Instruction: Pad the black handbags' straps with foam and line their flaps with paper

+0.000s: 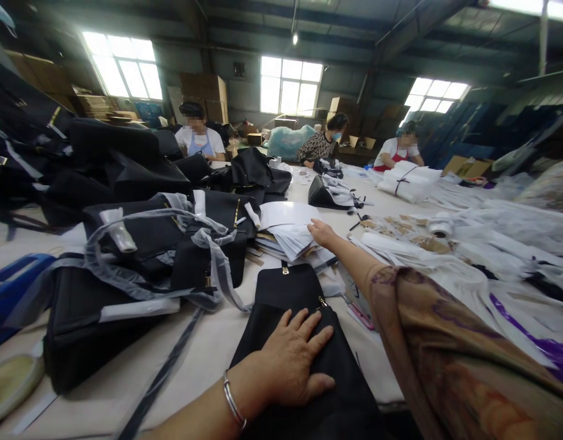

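My left hand [293,357] lies flat with fingers spread on a black bag [290,287], whose flap is turned away from me and shows a small gold clasp. A gold zipper pull sits by my fingertips. Farther off, my right hand [322,233] reaches to a pile of white sheets [288,215], its fingers pinched at the right edge of the top sheet. Brown card pieces stick out under the pile. Left of it lie more black bags [212,244] with translucent wrapping strips and white-wrapped parts on them.
Black bags [139,153] are heaped high on the left, near a blue object [16,293]. White wrapping material [501,226] and purple plastic [533,342] cover the right side. A tied white bundle [408,181] lies farther back. Several people work across the table.
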### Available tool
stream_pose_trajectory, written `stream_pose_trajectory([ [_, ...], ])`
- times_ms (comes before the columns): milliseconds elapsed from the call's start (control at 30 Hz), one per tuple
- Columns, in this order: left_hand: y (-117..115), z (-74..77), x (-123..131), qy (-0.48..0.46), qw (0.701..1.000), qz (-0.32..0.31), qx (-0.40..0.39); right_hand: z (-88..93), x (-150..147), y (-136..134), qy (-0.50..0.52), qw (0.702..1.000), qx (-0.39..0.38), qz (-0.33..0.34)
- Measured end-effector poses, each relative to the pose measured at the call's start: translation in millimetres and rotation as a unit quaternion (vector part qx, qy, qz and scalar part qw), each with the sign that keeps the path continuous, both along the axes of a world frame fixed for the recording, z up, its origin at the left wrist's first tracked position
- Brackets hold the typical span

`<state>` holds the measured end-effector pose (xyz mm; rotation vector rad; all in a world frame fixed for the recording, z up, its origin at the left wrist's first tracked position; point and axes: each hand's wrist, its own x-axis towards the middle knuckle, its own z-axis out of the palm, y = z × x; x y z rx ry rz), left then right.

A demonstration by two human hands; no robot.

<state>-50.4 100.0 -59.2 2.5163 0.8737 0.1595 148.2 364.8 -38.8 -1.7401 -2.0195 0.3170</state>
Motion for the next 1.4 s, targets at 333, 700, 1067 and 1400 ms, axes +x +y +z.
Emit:
stream_pose_trajectory([
  [333, 4, -8.2, 0, -0.021, 1.000, 0.005, -0.007, -3.6, -8, 5, -0.134, 0.989, -0.021, 0.062],
  [700, 3, -10.9, -3, -0.031, 1.000, 0.005, -0.002, 13.0, -53, 10, -0.263, 0.957, 0.046, 0.111],
  [1067, 2, -18.4, -2, -0.041, 0.999, 0.008, 0.008, 9.2, -39, 7, -0.232, 0.962, 0.107, 0.099],
  [1400, 3, -14.8, -4, -0.048, 0.999, 0.010, 0.001, -4.3, -30, 19, -0.198, 0.979, 0.041, 0.024],
])
